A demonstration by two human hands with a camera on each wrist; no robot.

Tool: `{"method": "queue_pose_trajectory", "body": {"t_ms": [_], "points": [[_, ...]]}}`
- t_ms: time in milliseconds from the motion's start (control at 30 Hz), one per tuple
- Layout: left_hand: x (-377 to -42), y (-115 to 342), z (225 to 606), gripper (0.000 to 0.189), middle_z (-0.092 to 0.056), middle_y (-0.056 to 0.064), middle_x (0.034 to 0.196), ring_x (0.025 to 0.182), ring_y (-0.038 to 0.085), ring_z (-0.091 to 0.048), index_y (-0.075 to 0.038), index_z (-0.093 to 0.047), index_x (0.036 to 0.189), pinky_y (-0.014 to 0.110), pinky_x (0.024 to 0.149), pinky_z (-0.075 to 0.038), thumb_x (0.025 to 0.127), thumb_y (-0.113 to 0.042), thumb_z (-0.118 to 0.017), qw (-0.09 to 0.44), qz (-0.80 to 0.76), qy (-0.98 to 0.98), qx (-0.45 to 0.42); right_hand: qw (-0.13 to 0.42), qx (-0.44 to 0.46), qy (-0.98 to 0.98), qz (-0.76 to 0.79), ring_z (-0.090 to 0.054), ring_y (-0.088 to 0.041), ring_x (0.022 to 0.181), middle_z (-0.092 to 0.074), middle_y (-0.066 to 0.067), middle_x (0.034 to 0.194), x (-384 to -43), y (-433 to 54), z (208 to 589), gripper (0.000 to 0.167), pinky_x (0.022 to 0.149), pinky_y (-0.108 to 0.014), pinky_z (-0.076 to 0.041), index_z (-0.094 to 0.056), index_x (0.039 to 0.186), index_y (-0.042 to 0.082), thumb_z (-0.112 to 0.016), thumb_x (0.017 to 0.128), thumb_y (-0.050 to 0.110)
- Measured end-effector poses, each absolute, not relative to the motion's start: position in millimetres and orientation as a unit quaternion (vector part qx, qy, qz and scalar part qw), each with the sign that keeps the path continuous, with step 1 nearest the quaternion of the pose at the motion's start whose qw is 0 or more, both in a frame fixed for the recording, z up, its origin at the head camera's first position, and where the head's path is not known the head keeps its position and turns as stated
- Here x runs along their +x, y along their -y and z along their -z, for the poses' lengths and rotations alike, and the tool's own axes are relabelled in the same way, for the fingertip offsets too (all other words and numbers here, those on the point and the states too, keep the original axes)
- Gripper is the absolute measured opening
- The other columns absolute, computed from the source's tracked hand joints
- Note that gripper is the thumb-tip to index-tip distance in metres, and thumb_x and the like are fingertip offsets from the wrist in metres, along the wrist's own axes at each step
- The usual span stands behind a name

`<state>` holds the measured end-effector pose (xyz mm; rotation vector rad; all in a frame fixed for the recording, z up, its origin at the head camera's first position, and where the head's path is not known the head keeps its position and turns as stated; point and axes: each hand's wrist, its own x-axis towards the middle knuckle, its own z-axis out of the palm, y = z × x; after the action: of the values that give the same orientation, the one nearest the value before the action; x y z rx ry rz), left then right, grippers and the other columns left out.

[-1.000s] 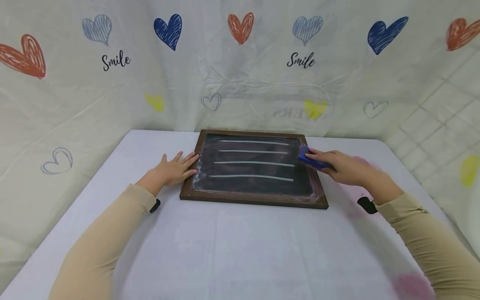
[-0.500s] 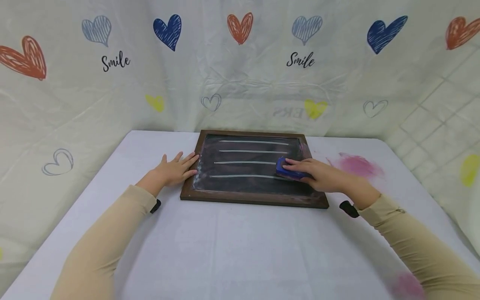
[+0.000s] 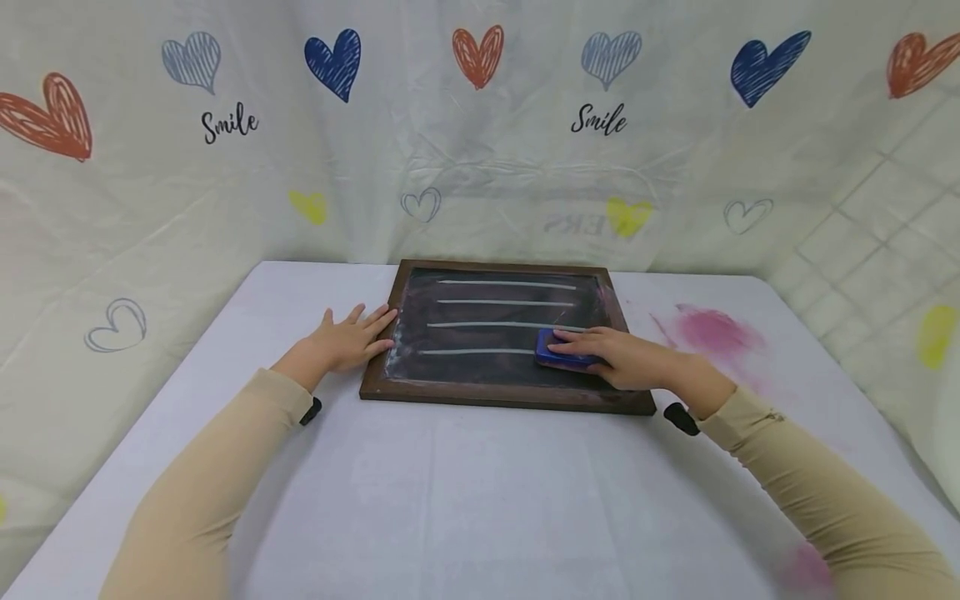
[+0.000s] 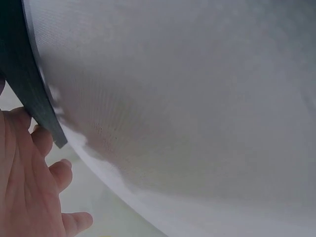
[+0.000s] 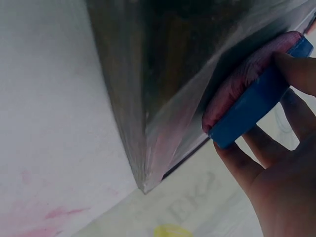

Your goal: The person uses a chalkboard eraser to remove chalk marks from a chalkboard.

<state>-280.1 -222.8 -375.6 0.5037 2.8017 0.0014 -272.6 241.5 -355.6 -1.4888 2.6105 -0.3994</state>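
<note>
A chalkboard (image 3: 465,367) in a brown wooden frame lies on the table, with several white chalk lines drawn across it. My right hand (image 3: 633,358) grips a blue chalkboard eraser (image 3: 562,357) over the lower right part of the board, covering the right end of the lowest line. In the right wrist view the eraser (image 5: 256,103) shows a pinkish felt face turned to the board, and the thumb and fingers hold its blue back. My left hand (image 3: 341,342) is spread flat, its fingertips touching the left side of the frame (image 4: 32,79).
A white cloth (image 3: 450,500) covers the table. Pink smudges (image 3: 716,331) mark it right of the board, with another stain (image 3: 808,571) near the right sleeve. Behind stands a pale curtain (image 3: 480,150) printed with hearts.
My right hand has carried the eraser from the board's right frame edge leftward and down onto the lower lines. My left hand stays in place.
</note>
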Motion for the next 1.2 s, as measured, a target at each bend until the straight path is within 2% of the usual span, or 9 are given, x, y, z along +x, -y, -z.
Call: {"method": "queue_pose_trajectory", "body": {"t_ms": [300,633,733,900,1000,1133,1200], "points": [[-281,221,376,0.071,-0.006,0.007,0.172,0.155,0.041,-0.007,-0.017,-0.007,0.167,0.076,0.113,0.0,0.111,-0.054,-0.029,0.147,0.003,-0.974,0.175,0.071,-0.486,-0.864,0.116,-0.049,-0.045,0.135,-0.04,-0.026,0.156,-267,-250,351,0.064,0.101,-0.057,-0.047,-0.051,0.151,0.003,-0.06,0.091,-0.017],[-279,221,374,0.071,-0.005,0.007,0.172,0.155,0.042,-0.006,-0.017,-0.007,0.167,0.076,0.113,0.0,0.11,-0.054,-0.03,0.155,-0.008,-0.973,0.169,0.098,-0.485,-0.863,0.103,-0.05,-0.044,0.134,-0.036,-0.025,0.159,-275,-233,344,0.064,0.095,-0.05,-0.05,-0.049,0.151,0.002,-0.059,0.091,-0.018],[-279,221,375,0.072,-0.005,0.007,0.172,0.155,0.042,-0.005,-0.017,-0.006,0.167,0.076,0.113,0.0,0.11,-0.054,-0.03,0.157,-0.009,-0.974,0.165,0.094,-0.495,-0.858,0.097,-0.053,-0.042,0.129,-0.037,-0.024,0.159,-281,-223,345,0.064,0.091,-0.048,-0.051,-0.05,0.151,0.003,-0.06,0.091,-0.017],[-279,222,375,0.072,-0.005,0.007,0.172,0.155,0.042,-0.005,-0.017,-0.007,0.167,0.076,0.113,0.0,0.11,-0.055,-0.029,0.155,-0.005,-0.974,0.164,0.104,-0.506,-0.853,0.08,-0.055,-0.04,0.125,-0.036,-0.023,0.16,-289,-196,343,0.064,0.093,-0.05,-0.051,-0.049,0.152,0.005,-0.057,0.092,-0.014],[-279,224,375,0.072,-0.004,0.006,0.172,0.155,0.042,-0.005,-0.018,-0.006,0.167,0.076,0.113,0.0,0.11,-0.055,-0.028,0.154,-0.004,-0.974,0.164,0.122,-0.504,-0.853,0.064,-0.054,-0.038,0.126,-0.033,-0.02,0.162,-291,-176,340,0.064,0.09,-0.046,-0.05,-0.045,0.155,0.007,-0.056,0.094,-0.013],[-279,223,375,0.072,-0.005,0.006,0.172,0.155,0.042,-0.005,-0.018,-0.007,0.167,0.076,0.113,0.0,0.11,-0.055,-0.029,0.152,-0.009,-0.974,0.168,0.148,-0.5,-0.852,0.051,-0.048,-0.039,0.135,-0.026,-0.014,0.166,-291,-150,337,0.066,0.09,-0.041,-0.047,-0.042,0.157,0.013,-0.055,0.097,-0.011],[-278,222,374,0.072,-0.005,0.006,0.172,0.155,0.042,-0.005,-0.017,-0.008,0.167,0.076,0.113,-0.001,0.11,-0.055,-0.03,0.153,-0.011,-0.973,0.171,0.16,-0.5,-0.85,0.049,-0.049,-0.039,0.133,-0.023,-0.011,0.167,-292,-137,338,0.066,0.084,-0.038,-0.047,-0.042,0.157,0.015,-0.055,0.098,-0.011]]}}
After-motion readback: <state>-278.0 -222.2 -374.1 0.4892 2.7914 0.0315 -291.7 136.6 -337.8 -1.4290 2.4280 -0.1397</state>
